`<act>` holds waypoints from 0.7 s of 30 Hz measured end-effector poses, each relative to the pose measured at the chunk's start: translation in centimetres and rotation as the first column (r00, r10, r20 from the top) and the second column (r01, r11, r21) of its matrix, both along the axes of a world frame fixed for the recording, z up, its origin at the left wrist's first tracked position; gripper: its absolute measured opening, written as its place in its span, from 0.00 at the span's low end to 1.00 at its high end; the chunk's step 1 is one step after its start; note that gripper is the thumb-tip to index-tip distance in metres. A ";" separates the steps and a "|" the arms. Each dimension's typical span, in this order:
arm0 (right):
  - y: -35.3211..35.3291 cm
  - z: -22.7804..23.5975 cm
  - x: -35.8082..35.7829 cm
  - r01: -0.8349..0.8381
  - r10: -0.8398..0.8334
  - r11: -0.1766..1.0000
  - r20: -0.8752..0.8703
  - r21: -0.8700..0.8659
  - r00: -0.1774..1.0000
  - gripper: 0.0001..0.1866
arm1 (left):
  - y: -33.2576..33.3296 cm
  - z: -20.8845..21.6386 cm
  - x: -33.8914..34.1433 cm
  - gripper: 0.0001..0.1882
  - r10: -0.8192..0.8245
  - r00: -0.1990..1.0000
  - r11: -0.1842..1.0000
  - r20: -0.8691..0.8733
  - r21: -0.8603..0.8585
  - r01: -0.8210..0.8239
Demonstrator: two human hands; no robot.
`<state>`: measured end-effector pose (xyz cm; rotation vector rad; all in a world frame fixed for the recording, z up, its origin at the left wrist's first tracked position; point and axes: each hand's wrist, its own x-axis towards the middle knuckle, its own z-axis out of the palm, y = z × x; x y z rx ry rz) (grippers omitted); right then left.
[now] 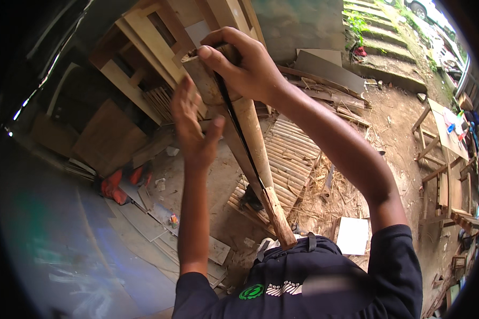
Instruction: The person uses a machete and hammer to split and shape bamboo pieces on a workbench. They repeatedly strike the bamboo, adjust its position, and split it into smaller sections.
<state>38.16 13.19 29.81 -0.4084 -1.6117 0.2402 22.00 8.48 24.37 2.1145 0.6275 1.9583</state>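
A long bamboo pole (256, 139) slants from my waist up and away from me. A dark split runs lengthwise along it, and its lower end looks rough and brown. My right hand (247, 66) is wrapped over the far, upper end, its thumb lying across the top. Just left of the pole is my left hand (193, 130), fingers stretched out together and thumb apart, slightly blurred. Its palm faces the pole; whether it touches the bamboo I cannot tell.
A platform of bamboo slats (290, 149) lies beyond the pole, with shavings (324, 194) beside it. Wooden frames (149, 48) lean at the back left. Scrap boards (330, 72) lie at the back, near steps (383, 40). A wooden table (447, 125) stands right.
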 end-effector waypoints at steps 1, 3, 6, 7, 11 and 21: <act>0.0 -0.1 -0.4 0.027 -0.026 0.999 -0.022 0.047 0.999 0.17 | 0.2 2.1 -0.6 0.38 -0.007 0.999 0.991 -0.039 0.135 0.012; -0.2 0.1 -1.1 0.104 -0.088 0.975 -0.091 0.195 0.992 0.16 | 0.6 5.7 -1.3 0.33 0.089 0.965 0.984 -0.246 0.175 -0.046; -0.4 1.0 -1.4 0.055 -0.033 0.966 -0.093 0.251 0.995 0.17 | -0.2 8.5 -1.8 0.23 0.167 0.903 0.982 -0.395 0.152 -0.115; -0.6 1.3 -1.2 0.055 -0.035 0.968 -0.086 0.245 0.996 0.16 | -0.4 9.1 -1.8 0.20 0.176 0.890 0.983 -0.421 0.127 -0.134; -1.8 2.7 0.5 -0.009 -0.031 0.966 0.148 0.260 0.989 0.19 | -0.2 11.4 -1.8 0.18 0.194 0.831 0.952 -0.521 0.306 -0.030; -3.8 4.5 1.1 -0.170 0.057 0.920 0.311 0.353 0.949 0.24 | -0.9 12.3 -3.2 0.29 0.127 0.779 0.948 -0.614 0.305 0.086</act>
